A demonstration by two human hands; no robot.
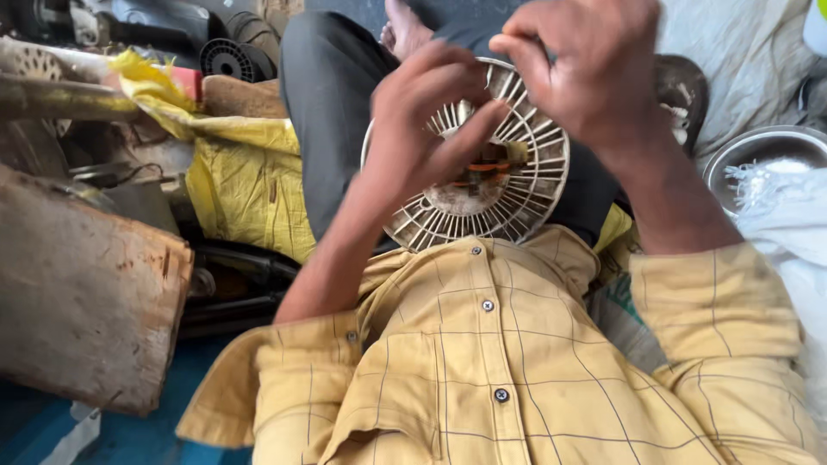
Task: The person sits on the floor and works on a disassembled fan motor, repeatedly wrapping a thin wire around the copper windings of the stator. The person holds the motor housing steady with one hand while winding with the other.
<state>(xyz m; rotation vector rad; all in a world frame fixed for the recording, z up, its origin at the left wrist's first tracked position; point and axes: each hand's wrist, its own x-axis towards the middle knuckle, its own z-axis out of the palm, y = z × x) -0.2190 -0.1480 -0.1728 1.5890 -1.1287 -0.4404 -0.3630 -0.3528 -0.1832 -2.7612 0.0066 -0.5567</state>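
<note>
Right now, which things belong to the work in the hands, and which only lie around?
In hand:
- round slatted fan cover
- left hand
- right hand

Lying about:
- yellow cloth
- wooden block
- metal bowl
- black spool
</note>
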